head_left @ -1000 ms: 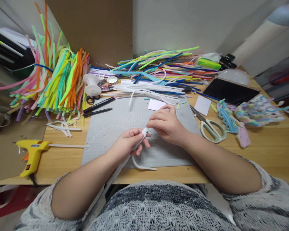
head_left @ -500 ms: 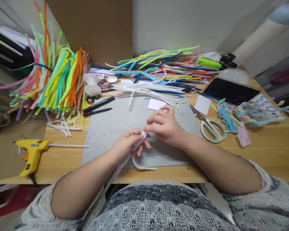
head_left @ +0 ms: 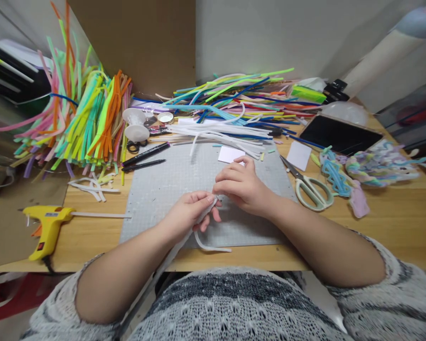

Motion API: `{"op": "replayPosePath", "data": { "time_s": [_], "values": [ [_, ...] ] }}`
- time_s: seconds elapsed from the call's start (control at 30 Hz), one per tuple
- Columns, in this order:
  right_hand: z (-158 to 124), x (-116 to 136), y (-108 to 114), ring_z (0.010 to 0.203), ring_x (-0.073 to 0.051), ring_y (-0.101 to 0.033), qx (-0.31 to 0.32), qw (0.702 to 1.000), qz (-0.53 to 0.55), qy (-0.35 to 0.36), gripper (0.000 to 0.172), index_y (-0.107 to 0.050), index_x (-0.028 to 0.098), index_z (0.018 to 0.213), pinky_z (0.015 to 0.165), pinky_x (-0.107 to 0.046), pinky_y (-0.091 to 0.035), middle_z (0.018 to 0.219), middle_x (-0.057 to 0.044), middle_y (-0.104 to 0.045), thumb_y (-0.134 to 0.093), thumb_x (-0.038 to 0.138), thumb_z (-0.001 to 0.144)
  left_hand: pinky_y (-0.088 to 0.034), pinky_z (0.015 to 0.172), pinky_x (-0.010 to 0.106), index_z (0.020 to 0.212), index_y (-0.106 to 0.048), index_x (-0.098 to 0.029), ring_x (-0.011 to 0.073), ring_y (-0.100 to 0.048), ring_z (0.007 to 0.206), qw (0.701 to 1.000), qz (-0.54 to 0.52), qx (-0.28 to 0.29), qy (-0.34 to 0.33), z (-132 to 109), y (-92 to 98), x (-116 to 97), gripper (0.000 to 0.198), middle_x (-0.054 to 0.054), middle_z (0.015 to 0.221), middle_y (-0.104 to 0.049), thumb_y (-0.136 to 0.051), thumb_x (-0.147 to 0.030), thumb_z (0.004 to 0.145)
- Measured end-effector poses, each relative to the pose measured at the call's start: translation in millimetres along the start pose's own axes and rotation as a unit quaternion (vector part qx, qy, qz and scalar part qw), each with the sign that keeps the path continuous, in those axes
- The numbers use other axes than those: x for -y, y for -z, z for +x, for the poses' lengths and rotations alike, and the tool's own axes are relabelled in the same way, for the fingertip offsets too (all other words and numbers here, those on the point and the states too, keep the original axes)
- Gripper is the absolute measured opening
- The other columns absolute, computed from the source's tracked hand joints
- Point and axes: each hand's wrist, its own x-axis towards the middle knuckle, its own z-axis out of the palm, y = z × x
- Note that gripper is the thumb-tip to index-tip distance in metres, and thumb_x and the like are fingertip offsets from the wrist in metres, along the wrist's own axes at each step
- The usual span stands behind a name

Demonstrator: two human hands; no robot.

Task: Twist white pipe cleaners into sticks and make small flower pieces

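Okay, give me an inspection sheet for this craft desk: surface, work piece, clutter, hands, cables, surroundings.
Surface: wooden table, with a grey cutting mat on it.
Work piece: white fuzzy piece, partly hidden by the left hand; white strands trail below.
Clutter: coloured fuzzy sticks bundled at left, more loose at the back; black pens; scissors by the mat's right edge; yellow glue gun at left.
Hands: left pinches the piece; right hand is at its tip, grip unclear.
Cables: black cord at the glue gun's handle, far end out of sight.
Surroundings: brown board and grey wall behind.
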Motion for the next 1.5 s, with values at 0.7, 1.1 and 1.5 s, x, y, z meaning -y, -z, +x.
{"op": "replayPosePath", "data": {
  "time_s": [0.7, 1.1, 1.5],
  "values": [
    [1.0, 16.6, 3.1, 0.064, -0.013, -0.047, 0.059, 0.994, -0.088, 0.017, 0.023, -0.061, 0.015, 0.079, 0.060, -0.027, -0.028, 0.069, -0.003, -0.059, -0.041, 0.018, 0.088, -0.020, 0.034, 0.016, 0.077, -0.053, -0.012, 0.0024, -0.038, 0.033, 0.996, 0.031, -0.063, -0.060, -4.2, 2.0, -6.0, 0.026, 0.000, 0.060, -0.060, -0.057, -0.038, 0.080],
    [8.0, 16.4, 19.1, 0.066, -0.012, -0.050, 0.021, 0.996, -0.058, 0.072, 0.020, -0.063, 0.019, 0.081, 0.059, -0.028, -0.028, 0.074, -0.001, -0.065, -0.045, 0.022, 0.089, -0.023, 0.032, 0.016, 0.070, -0.045, -0.016, 0.0026, -0.040, 0.031, 0.999, -0.005, -0.029, -0.040, -3.5, 1.2, -1.4, 0.028, 0.001, 0.062, -0.065, -0.066, -0.033, 0.071],
    [10.3, 8.2, 4.1, 0.057, -0.009, -0.049, 0.144, 0.887, 0.364, -0.245, 0.013, -0.061, 0.014, 0.078, 0.056, -0.022, -0.037, 0.062, 0.002, -0.056, -0.052, 0.023, 0.081, -0.018, 0.031, 0.015, 0.072, -0.045, -0.016, 0.0029, -0.040, 0.031, 0.997, -0.056, -0.033, -0.041, -5.2, 5.5, -11.3, 0.027, 0.001, 0.062, -0.066, -0.068, -0.030, 0.070]
  ]
}}
